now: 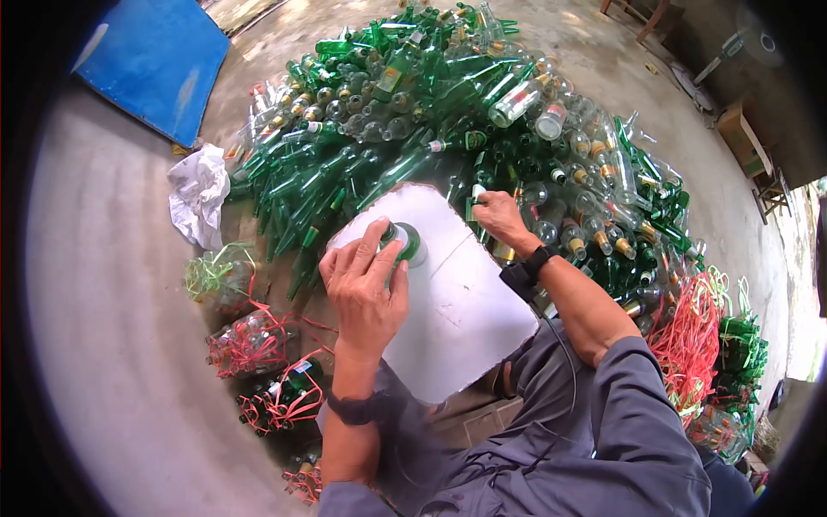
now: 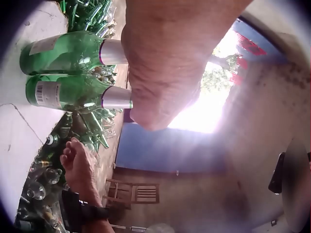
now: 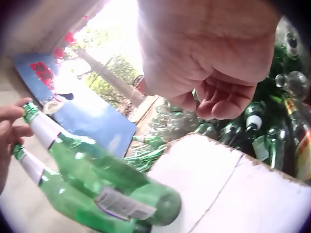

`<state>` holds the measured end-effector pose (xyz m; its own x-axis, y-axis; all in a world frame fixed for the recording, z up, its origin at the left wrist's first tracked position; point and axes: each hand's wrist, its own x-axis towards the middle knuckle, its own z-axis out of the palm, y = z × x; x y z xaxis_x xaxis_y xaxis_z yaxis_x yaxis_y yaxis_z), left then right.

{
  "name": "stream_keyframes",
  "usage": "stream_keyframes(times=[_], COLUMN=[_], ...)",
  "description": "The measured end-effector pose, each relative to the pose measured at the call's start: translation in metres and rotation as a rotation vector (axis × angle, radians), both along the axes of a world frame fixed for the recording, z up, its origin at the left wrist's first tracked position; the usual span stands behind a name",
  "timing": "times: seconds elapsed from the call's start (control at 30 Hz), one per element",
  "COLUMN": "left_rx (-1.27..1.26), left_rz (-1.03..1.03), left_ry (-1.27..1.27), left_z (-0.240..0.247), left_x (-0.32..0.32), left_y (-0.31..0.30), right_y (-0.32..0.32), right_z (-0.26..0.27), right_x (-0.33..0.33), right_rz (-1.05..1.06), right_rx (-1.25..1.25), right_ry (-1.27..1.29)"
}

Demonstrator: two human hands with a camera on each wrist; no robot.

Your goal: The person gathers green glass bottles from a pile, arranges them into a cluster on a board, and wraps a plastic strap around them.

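Observation:
Two green glass bottles (image 2: 63,53) with silvery foil necks stand side by side on a white board (image 1: 465,319). At their tops is my left hand (image 1: 366,280); its fingers (image 3: 12,114) hold them by the mouths in the right wrist view. My right hand (image 1: 502,220) is beyond the board's right edge, low over the bottle pile, with its fingers (image 3: 228,104) curled. Near those fingertips a white-necked bottle (image 1: 477,191) shows in the head view. I cannot tell whether the right hand grips it.
A large heap of green and clear bottles (image 1: 362,168) surrounds the board's far side. Tied bottle bundles (image 1: 250,345) lie at left, red plastic strips (image 1: 689,345) at right. A crumpled white sack (image 1: 198,194) and a blue panel (image 1: 155,69) are at far left.

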<state>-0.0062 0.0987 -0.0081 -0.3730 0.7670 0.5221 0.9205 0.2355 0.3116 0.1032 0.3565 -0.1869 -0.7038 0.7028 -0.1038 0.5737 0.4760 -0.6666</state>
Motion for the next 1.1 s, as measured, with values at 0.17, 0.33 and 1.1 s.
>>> stream_keyframes(times=[0.17, 0.33, 1.1], left_rx=[-0.032, -0.02, 0.045], left_rz=[0.013, 0.006, 0.015], left_ry=[-0.057, -0.037, -0.038], left_z=[-0.002, 0.0, -0.002], left_x=[-0.001, -0.001, -0.009], left_y=[0.0, 0.004, 0.008], right_y=[0.038, 0.06, 0.107], right_z=[-0.016, -0.009, -0.042], right_x=[0.023, 0.037, 0.051], right_rz=[-0.414, -0.646, -0.373], right_rx=[0.058, 0.099, 0.143], right_ry=[0.034, -0.041, -0.042])
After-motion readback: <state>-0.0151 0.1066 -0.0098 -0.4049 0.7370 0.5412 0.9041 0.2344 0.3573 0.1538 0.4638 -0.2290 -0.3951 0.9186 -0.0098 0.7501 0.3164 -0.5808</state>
